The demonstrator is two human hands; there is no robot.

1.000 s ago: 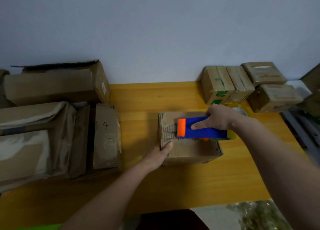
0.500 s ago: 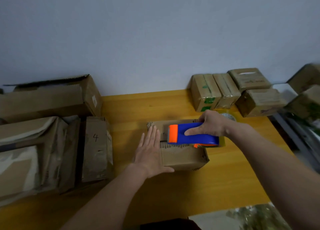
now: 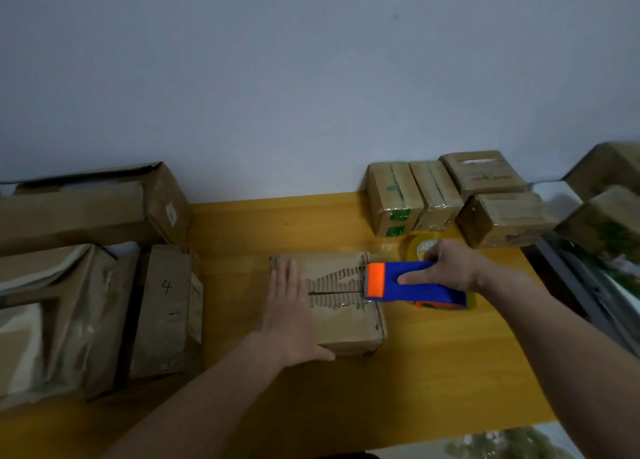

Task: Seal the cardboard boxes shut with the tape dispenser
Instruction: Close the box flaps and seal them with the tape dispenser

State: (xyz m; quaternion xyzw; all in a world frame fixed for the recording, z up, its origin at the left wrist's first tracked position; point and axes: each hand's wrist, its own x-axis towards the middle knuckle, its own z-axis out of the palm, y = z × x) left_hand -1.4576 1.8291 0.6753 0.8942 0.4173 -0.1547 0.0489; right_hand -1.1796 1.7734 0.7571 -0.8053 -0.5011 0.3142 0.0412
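A small worn cardboard box [image 3: 343,315] sits in the middle of the yellow table [image 3: 433,365], its top flaps closed with a dark seam and torn corrugated patches showing. My left hand [image 3: 289,309] lies flat, fingers spread, on the box's left part. My right hand [image 3: 446,268] grips the blue tape dispenser [image 3: 415,283], whose orange front end meets the box's right edge at the seam.
Several larger battered boxes [image 3: 86,285], one marked "4", crowd the table's left side. Several small taped boxes [image 3: 450,199] stand at the back right against the wall. A roll of tape [image 3: 420,247] lies behind the dispenser. More boxes [image 3: 606,223] sit on a shelf at right.
The dispenser has travelled from the box's left part to its right edge. My left hand left the box's front corner and now presses flat on top.
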